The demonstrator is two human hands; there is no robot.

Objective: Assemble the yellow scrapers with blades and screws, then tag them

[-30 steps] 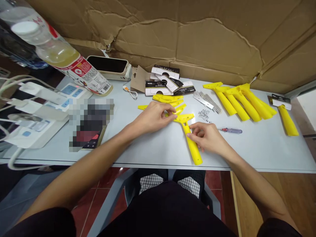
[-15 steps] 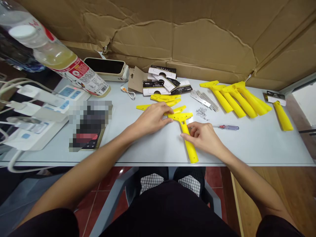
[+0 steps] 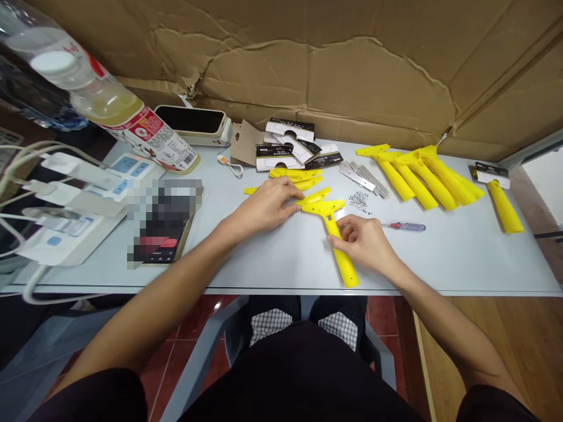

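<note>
A yellow T-shaped handle (image 3: pixel 343 258) lies on the table in front of me, its wide head towards the back. The fingers of my right hand (image 3: pixel 363 239) are closed on its grip from the right. My left hand (image 3: pixel 271 205) is beside the left end of the head, thumb and fingertips close together there; what is between them is too small to make out. Flat yellow pieces (image 3: pixel 303 176) lie behind my left hand. A pile of small screws (image 3: pixel 359 201) and a screwdriver (image 3: pixel 408 227) rest to the right, with metal blades (image 3: pixel 363 177) behind.
More yellow handles (image 3: pixel 428 176) lie at the back right, and a packaged one (image 3: pixel 504 205) at the far right. Black-and-white cards (image 3: pixel 277 158) lie at the back. On the left are a phone (image 3: pixel 165 228), a bottle (image 3: pixel 153 135) and power strips (image 3: pixel 74 234).
The lower end of the yellow handle has swung slightly to the right, with my right hand moving along. My left hand has shifted slightly. The view has moved a little.
</note>
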